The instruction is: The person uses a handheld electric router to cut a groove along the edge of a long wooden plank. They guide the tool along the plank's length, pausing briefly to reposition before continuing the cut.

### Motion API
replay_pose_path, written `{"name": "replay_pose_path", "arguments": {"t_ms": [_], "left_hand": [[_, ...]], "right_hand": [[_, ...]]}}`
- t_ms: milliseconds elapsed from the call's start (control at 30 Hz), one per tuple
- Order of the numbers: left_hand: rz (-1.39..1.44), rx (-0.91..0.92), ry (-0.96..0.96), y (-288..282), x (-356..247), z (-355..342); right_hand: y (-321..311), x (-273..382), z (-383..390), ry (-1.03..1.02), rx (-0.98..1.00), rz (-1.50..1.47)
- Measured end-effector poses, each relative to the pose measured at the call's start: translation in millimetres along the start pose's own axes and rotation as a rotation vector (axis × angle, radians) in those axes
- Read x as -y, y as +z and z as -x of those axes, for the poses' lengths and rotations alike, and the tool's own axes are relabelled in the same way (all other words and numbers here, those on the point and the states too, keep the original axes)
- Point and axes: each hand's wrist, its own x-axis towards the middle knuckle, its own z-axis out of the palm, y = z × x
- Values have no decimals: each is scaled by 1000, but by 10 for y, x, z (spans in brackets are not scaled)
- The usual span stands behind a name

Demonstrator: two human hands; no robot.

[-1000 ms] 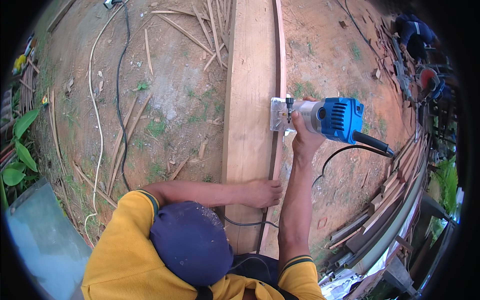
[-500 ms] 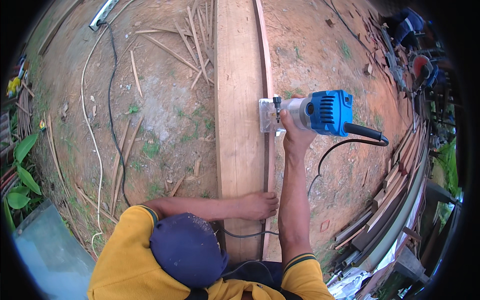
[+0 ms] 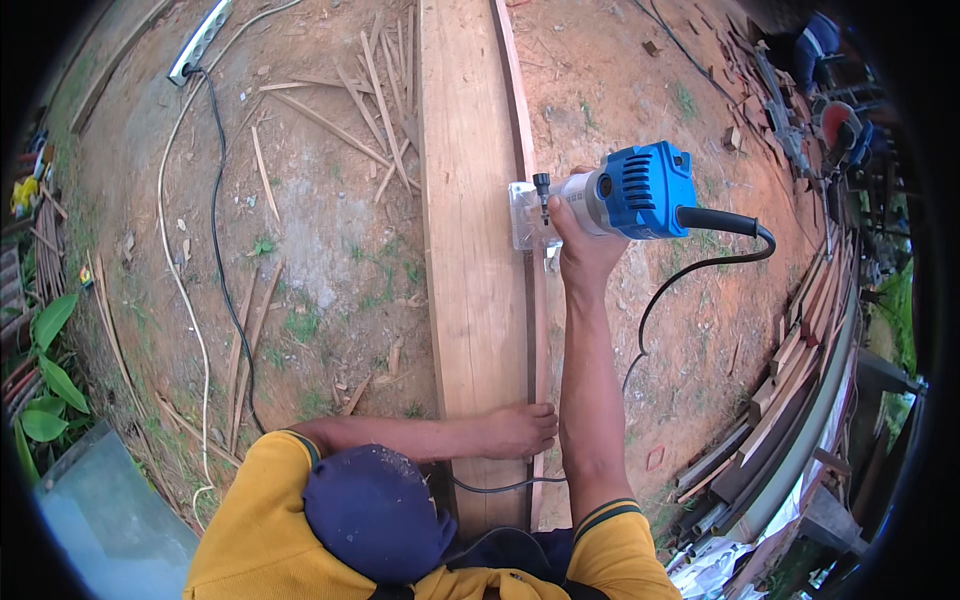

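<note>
Power tool [image 3: 645,192]: at the narrow strip [image 3: 540,340] on the beam's right edge; blue vented plastic housing, silvery cylindrical body, clear squarish base plate [image 3: 521,222].
Right hand [image 3: 588,250]: wrapped round the silvery body, thumb uppermost.
Left hand [image 3: 518,432]: fingers bent over strip and beam; whether they pinch, cannot tell.
Tool handling: probably rigid, motor-end heavy; smooth barrel best held full-fisted, fingers clear of the base; clear plate perhaps crackable.
Cord [image 3: 768,245]: black, flexible, looped behind the housing.
Beam [image 3: 478,250]: pale, broad, long timber, straight-grained; likely heavy and stiff.
Strip: slender, reddish; likely springy.
</note>
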Motion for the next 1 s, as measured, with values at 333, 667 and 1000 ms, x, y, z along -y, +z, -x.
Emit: {"name": "replay_pose_path", "arguments": {"t_ms": [333, 667, 1000], "left_hand": [[8, 77, -8, -16, -13, 5], [147, 396, -55, -35, -30, -12], [78, 463, -10, -107, 15, -39]], "right_hand": [[198, -52, -376, 3, -2, 93], [399, -199, -849, -55, -1, 21], [93, -144, -427, -36, 10, 96]]}}
